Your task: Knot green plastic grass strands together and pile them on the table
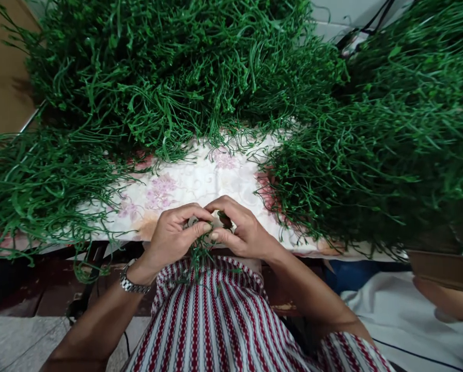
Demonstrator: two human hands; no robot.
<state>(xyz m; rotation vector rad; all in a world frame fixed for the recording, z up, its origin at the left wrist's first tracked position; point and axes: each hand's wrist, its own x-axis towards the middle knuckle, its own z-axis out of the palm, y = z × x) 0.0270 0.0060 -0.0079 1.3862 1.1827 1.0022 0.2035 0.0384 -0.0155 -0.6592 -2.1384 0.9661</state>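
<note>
My left hand point(177, 230) is closed, thumb pressed to the forefinger, on a small bunch of thin green stems point(197, 254) that hangs below it over my lap. Close against it, my right hand point(241, 227) has its thumb and fingers curled in, their tips meeting the left hand's at the top of the bunch. A dark green bit point(226, 219) shows inside the curl of the right hand. Exactly what the right fingertips pinch is partly hidden. Both hands are held at the near edge of a table with a white floral cloth point(200, 181).
Large heaps of long green stems cover the far side point(169, 67), the left point(41, 191) and the right point(351, 165) of the table. Some strands droop over the near edge. A person in white clothing point(394, 310) is at the lower right, beside a brown box edge point(443, 268).
</note>
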